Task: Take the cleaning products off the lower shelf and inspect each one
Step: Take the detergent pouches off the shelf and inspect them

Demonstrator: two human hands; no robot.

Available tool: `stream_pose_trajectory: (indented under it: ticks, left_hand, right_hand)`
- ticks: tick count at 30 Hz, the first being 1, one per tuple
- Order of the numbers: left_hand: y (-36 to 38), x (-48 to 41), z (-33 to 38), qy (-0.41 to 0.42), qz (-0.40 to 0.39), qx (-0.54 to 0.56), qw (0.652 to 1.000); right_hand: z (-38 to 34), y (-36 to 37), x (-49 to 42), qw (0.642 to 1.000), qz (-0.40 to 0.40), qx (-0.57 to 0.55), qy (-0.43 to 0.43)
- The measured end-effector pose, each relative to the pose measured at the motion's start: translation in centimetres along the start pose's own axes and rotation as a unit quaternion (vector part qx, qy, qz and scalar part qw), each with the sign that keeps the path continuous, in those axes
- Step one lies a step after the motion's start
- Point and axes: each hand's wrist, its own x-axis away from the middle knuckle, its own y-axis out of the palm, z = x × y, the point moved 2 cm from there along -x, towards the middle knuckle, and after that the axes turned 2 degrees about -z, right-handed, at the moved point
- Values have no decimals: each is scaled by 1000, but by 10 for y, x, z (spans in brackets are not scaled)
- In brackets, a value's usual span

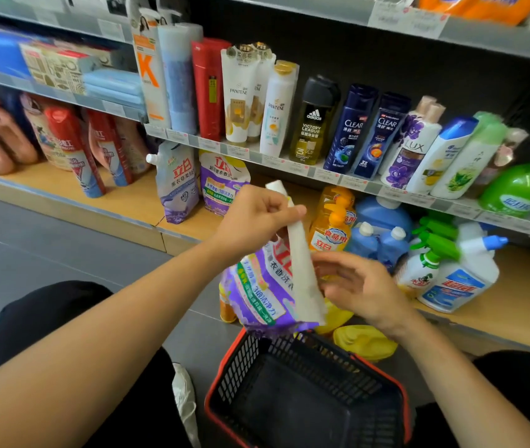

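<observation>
Head view. Person crouched at a store shelf. Left hand [257,218] holds a purple detergent refill pouch [263,295] up by its top. The grip is narrow, thumb and fingers pinched on the white sealed edge near the spout. The pouch is off the lower shelf [499,305], hanging in the air over the far rim of a black shopping basket [305,392] with red trim. Right hand [360,286] is just beside the pouch's white side seam, fingers loose and spread, grip wide, holding nothing. Whether it touches the pouch: cannot tell.

On the lower shelf: two more refill pouches [178,185], orange dish-soap pump bottles [333,231], blue bottles [381,245], green-trigger spray bottles [425,266], a white toilet cleaner bottle [460,282].

Judgement: the step in hand is inspection of this one pouch. Most products are not yet taken. The next move likely calls for the right hand to steady or turn the limp pouch so its label faces the eyes, with support under the sagging base.
</observation>
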Motion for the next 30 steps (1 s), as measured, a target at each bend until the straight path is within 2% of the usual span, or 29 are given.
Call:
stream_pose_trajectory:
  ticks: [1, 3, 5, 8, 11, 14, 16, 21, 25, 30]
  left_hand:
    - [-3, 0, 0, -2, 29, 16, 999]
    - [-9, 2, 0, -2, 71, 47, 996]
    - [-12, 5, 0, 2, 97, 73, 993]
    - [-13, 5, -5, -2, 117, 103, 988]
    - [-20, -6, -12, -23, 130, 138, 982]
    - [-34, -24, -28, -58, 114, 168, 977]
    - [-45, -34, -53, -104, 122, 171, 972]
    - [-67, -60, -140, -247, 172, 86, 950]
    - [-76, -97, -191, -259, 145, -64, 953]
    - [-81, -140, -230, -252, 181, -170, 935]
  right_hand:
    - [1, 3, 4, 999, -45, -21, 9]
    - [3, 6, 5, 999, -50, -11, 7]
    - [10, 13, 0, 998, 42, 37, 3]
    - [13, 22, -15, 976, 183, 114, -28]
    - [6, 9, -38, 953, 233, 184, -59]
    - [-7, -13, -72, 935, 281, 210, -55]
    - [-12, -27, -98, 930, 279, 239, -23]
    - [-4, -49, -148, 922, 214, 321, 45]
    - [19, -60, -183, 917, 182, 349, 63]
    - [65, -41, -213, 894, 263, 360, 34]
